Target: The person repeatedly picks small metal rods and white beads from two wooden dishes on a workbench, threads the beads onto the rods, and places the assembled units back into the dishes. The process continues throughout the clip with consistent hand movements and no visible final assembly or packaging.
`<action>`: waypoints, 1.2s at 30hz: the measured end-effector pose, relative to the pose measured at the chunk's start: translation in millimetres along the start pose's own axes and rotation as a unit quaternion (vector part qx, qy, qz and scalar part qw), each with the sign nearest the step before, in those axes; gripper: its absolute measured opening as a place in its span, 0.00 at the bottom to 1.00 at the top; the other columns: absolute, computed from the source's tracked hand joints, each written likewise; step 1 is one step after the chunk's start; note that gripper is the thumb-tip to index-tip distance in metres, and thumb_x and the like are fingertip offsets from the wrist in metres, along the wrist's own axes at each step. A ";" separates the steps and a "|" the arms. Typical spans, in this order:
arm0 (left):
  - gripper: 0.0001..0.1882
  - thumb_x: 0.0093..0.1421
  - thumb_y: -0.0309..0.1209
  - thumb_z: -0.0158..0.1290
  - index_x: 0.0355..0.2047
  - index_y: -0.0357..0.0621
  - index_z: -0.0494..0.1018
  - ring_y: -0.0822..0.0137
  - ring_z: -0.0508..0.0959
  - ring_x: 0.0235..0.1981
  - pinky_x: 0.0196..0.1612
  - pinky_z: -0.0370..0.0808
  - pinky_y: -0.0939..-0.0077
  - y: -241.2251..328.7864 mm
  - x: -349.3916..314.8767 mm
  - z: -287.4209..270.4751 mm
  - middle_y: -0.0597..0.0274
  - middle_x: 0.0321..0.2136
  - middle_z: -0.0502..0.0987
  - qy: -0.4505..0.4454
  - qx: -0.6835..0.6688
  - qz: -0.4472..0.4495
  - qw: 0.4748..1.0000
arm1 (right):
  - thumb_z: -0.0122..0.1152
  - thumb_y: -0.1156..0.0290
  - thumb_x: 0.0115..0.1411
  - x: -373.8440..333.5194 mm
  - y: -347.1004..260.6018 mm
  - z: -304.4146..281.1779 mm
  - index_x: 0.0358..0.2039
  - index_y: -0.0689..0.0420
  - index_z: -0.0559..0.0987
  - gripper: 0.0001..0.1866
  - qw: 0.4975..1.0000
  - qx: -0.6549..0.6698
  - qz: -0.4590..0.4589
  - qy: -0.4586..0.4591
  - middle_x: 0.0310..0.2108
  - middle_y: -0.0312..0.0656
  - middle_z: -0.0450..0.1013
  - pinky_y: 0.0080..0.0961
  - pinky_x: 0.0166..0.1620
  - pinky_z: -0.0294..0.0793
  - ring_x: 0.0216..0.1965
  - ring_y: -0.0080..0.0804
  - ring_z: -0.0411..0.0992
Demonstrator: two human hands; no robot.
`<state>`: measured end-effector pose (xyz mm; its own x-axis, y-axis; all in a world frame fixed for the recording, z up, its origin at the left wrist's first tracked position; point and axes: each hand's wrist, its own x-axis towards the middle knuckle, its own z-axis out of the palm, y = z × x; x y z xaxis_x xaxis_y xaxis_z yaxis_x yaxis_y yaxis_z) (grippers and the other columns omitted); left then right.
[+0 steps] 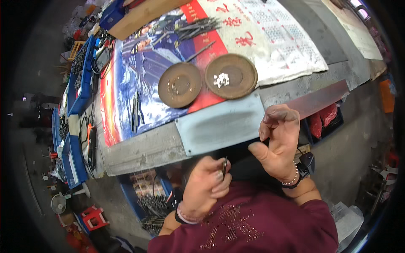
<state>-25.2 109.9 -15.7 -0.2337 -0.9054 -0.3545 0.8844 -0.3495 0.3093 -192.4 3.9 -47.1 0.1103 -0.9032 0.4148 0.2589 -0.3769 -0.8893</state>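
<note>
My left hand [206, 185] is closed in front of my chest, just below the table's near edge. Between its thumb and fingers is a small, thin dark metal piece [225, 168], pointing up; its exact kind I cannot make out. To the right, my right hand [280, 141] is raised palm up, fingers loosely curled and thumb apart, with nothing seen in it. A pale metal plate [221, 122] lies at the table edge ahead of both hands. Beyond it sit two round brown dishes: the left dish [179, 95] holds tiny bits, the right dish [249, 76] small white pieces [221, 79].
A printed poster [147, 71] covers much of the table, with dark thin rods [196, 28] piled at its far side and several more rods [135, 111] at left. Blue bins [72, 160] line the left edge. A reddish-brown strip [325, 99] juts out at right.
</note>
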 end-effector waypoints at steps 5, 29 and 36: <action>0.12 0.64 0.23 0.49 0.48 0.47 0.71 0.78 0.62 0.21 0.20 0.61 0.91 8.9 10.1 1.0 0.57 0.40 0.67 0.021 -0.013 -0.022 0.999 | 0.67 0.68 0.56 8.3 5.0 -28.6 0.41 0.65 0.70 0.19 0.990 -0.093 0.110 0.005 0.37 0.40 0.67 0.18 0.36 0.67 0.32 0.23 0.64; 0.23 0.49 0.15 0.50 0.47 0.42 0.73 0.52 0.75 0.31 0.33 0.73 0.65 66.6 103.6 35.3 0.53 0.32 0.69 -0.154 0.911 0.095 0.372 | 0.59 0.77 0.60 32.1 22.5 -64.9 0.28 0.65 0.69 0.09 0.984 -0.177 -0.020 -0.001 0.26 0.43 0.67 0.24 0.32 0.66 0.27 0.32 0.65; 0.23 0.50 0.16 0.49 0.47 0.46 0.74 0.48 0.76 0.29 0.31 0.74 0.59 92.6 70.7 28.0 0.54 0.34 0.69 -0.084 0.912 0.081 0.393 | 0.60 0.77 0.59 34.6 22.5 -65.1 0.28 0.65 0.69 0.08 0.983 -0.174 -0.052 -0.012 0.26 0.43 0.68 0.24 0.31 0.67 0.26 0.33 0.66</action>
<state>28.8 6.8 12.5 -0.3935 -0.9010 -0.1829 -0.8314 0.2638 0.4891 -245.3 -49.2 -65.2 0.1241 -0.8524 0.5080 -0.0740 -0.5185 -0.8519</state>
